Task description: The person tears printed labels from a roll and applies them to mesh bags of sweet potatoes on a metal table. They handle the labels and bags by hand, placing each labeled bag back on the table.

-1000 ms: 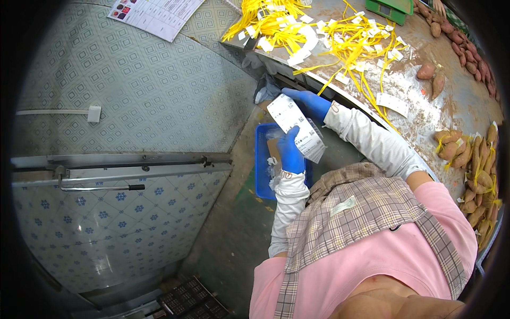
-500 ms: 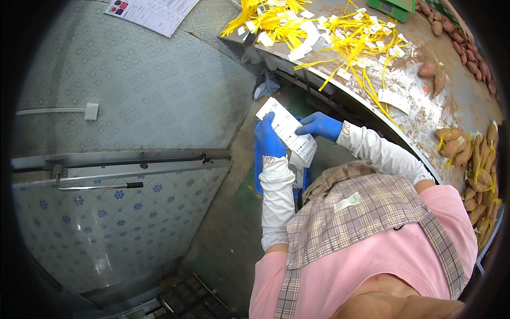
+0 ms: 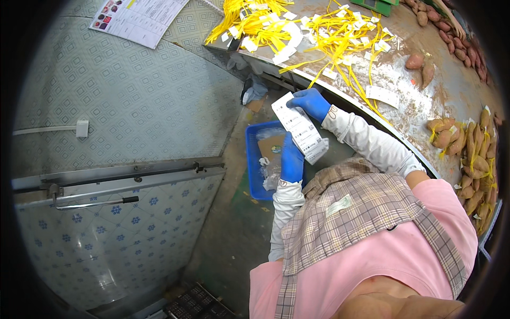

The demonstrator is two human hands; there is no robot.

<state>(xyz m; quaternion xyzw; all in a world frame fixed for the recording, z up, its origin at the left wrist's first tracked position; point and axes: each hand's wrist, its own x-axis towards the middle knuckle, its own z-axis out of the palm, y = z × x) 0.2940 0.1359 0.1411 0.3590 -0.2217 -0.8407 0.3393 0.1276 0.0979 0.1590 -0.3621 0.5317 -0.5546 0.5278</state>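
A strip of white printed labels (image 3: 298,127) stretches between my hands, in front of my body and beside the table edge. My right hand (image 3: 313,103), in a blue glove, pinches its upper end. Lower down, my left hand (image 3: 291,159), also in a blue glove, grips the strip's left edge near the bottom. The lower end of the strip hangs folded. Below it on the floor stands a blue plastic basket (image 3: 255,192) with a piece of cardboard and clear plastic inside.
On the metal table (image 3: 396,66) lie yellow mesh bags with white tags (image 3: 340,32), a loose white label strip (image 3: 382,97), loose sweet potatoes (image 3: 415,61) and bagged sweet potatoes (image 3: 478,159). A green scale (image 3: 374,5) is at the back. Left is a metal door handle (image 3: 95,203).
My right hand has moved up to the strip's top end, while my left hand has shifted down and right to its lower part. The blue basket shows more.
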